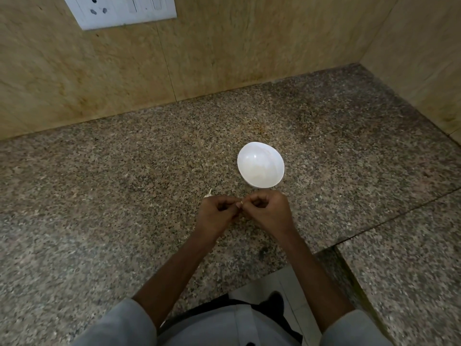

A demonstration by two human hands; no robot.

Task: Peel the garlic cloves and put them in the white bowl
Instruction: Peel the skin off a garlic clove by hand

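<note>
A white bowl [260, 165] stands on the speckled granite counter [124, 176]; I cannot tell what lies in it. Just in front of the bowl, my left hand [217, 214] and my right hand [267, 211] meet fingertip to fingertip. Both pinch a small pale garlic clove [240, 204] between them, and only a sliver of it shows. Another garlic piece with a pointed tip [208, 194] lies on the counter, partly hidden behind my left hand.
Tan stone walls close off the counter at the back and on the right. A white socket plate [119, 10] sits high on the back wall. The counter's front edge steps back at the lower right, over a pale tiled floor [287, 290].
</note>
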